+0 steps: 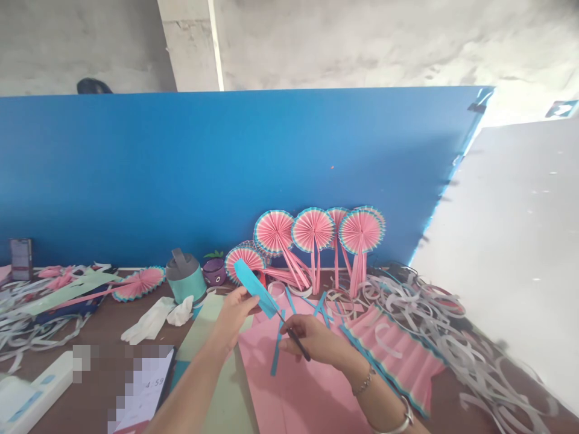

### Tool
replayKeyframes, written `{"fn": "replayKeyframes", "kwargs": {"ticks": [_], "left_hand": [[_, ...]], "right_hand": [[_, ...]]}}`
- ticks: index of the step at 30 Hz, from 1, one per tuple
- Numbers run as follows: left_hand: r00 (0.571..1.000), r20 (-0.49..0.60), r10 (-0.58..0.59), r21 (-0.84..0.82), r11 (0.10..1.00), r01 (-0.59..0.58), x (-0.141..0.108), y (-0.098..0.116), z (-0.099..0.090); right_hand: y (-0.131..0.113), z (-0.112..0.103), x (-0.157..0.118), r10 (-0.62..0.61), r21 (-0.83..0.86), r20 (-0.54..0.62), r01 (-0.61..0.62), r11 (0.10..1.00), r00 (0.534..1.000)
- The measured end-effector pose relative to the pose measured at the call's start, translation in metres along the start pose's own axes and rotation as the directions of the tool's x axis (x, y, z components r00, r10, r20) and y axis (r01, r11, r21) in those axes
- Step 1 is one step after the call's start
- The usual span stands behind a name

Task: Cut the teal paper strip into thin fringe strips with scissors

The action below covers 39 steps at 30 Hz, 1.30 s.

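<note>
My left hand [236, 313] holds a strip of blue paper [253, 284], raised and tilted above the table. In my right hand [312, 339] is a dark-handled cutting tool [297, 345], perhaps scissors, whose tip meets the lower right end of the blue paper. Under both hands lie pink paper sheets [307, 386], with thin blue strips [275, 349] on top. A pale green sheet [230, 392] lies beneath my left forearm. To the right of my right hand rests a pleated pink paper [393, 349] with blue edges.
Several round pink paper fans [313, 230] lean against the blue partition [203, 163]. A teal cup [185, 278], a purple pot [214, 271] and white gloves [151, 319] are at the left. A phone [147, 386] lies nearer. Curled paper strips [474, 361] pile up at the right.
</note>
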<state>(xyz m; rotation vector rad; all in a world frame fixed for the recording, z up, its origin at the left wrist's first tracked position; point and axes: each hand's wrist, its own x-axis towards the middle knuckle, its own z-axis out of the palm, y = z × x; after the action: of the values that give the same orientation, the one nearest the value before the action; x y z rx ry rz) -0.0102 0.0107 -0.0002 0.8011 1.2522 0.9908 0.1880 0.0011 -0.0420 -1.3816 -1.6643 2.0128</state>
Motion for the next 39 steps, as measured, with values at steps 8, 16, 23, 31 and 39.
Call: {"fn": "replayKeyframes", "kwargs": {"ticks": [8, 16, 23, 31, 39], "left_hand": [[1.000, -0.005, -0.012, 0.009, 1.000, 0.012, -0.001, 0.000, -0.001], [1.000, -0.011, -0.008, 0.022, 1.000, 0.008, -0.002, 0.002, 0.000], [1.000, 0.010, -0.007, 0.008, 1.000, 0.007, 0.000, -0.002, -0.002], [1.000, 0.008, -0.010, -0.005, 1.000, 0.010, -0.001, -0.002, -0.004], [1.000, 0.013, -0.009, -0.040, 0.999, 0.010, 0.000, -0.004, -0.004]], "right_hand": [[0.000, 0.000, -0.002, 0.008, 0.000, -0.003, -0.008, 1.000, 1.000], [0.000, 0.000, -0.001, -0.004, -0.025, -0.014, 0.004, 1.000, 1.000], [-0.003, 0.001, -0.002, 0.004, -0.029, -0.045, -0.005, 1.000, 0.999], [-0.004, 0.000, -0.004, 0.006, -0.029, -0.074, -0.008, 1.000, 0.997], [-0.015, 0.001, -0.008, 0.028, -0.026, -0.098, -0.031, 0.999, 0.995]]}}
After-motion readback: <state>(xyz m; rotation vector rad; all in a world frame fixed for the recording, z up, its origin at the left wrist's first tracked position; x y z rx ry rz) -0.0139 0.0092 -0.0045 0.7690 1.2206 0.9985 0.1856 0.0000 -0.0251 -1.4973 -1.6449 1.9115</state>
